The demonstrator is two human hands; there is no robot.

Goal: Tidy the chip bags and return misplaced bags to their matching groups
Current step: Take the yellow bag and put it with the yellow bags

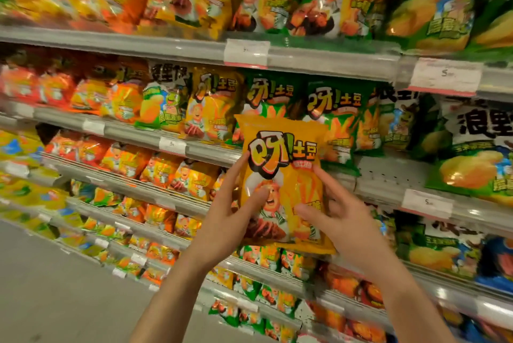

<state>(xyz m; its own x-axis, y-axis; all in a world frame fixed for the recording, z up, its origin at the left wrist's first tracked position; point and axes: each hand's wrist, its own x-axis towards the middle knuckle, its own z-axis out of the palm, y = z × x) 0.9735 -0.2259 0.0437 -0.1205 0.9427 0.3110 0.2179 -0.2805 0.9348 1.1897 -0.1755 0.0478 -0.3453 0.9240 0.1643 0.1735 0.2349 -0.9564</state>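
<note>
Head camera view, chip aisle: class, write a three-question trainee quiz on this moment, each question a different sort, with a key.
1. True or false: both hands hold the yellow bag.
2. Which colour are the bags directly behind it? A) green B) blue C) red
3. Fill in: a matching yellow bag on shelf stands to the held bag's ____.

Key: 1 true: left hand and right hand grip its sides. 2 A, the green bags. 3 left.

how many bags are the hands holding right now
1. A single yellow bag is held up in front of the green bags, left hand on its left side, right hand on its right. A second bag behind it cannot be excluded.
</note>
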